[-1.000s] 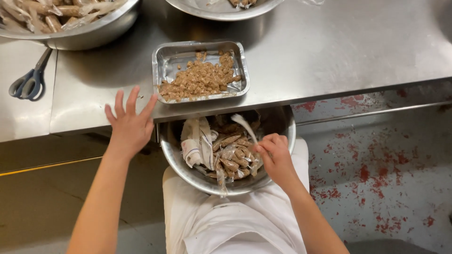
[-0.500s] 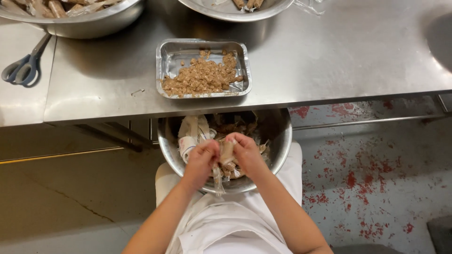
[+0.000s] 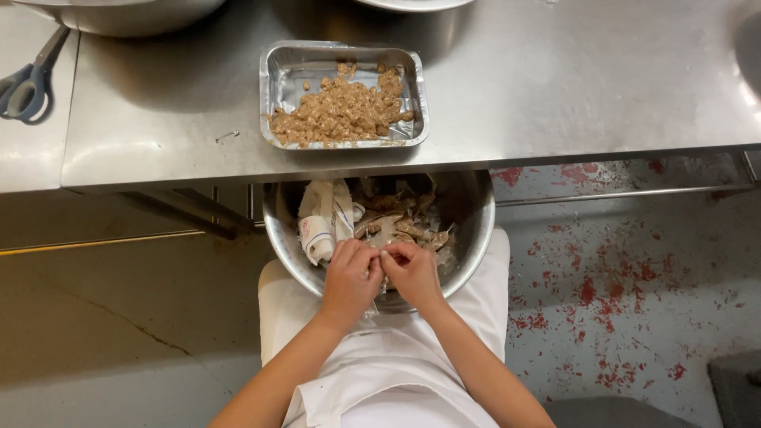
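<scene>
A steel bowl rests on my lap under the table edge, filled with brownish shell scraps and a crumpled white cloth. My left hand and my right hand meet over the near side of the bowl. Their fingertips pinch one small brown piece between them. Beyond the bowl, on the steel table, stands a foil tray holding a heap of light brown meat pieces.
Grey-handled scissors lie at the table's far left. Rims of two big steel bowls show along the top edge. Below the table is a concrete floor flecked with red paint. My white apron covers my lap.
My left hand left the table edge and came down into the bowl. Both hands then drew back to the bowl's near side, closed together on one piece.
</scene>
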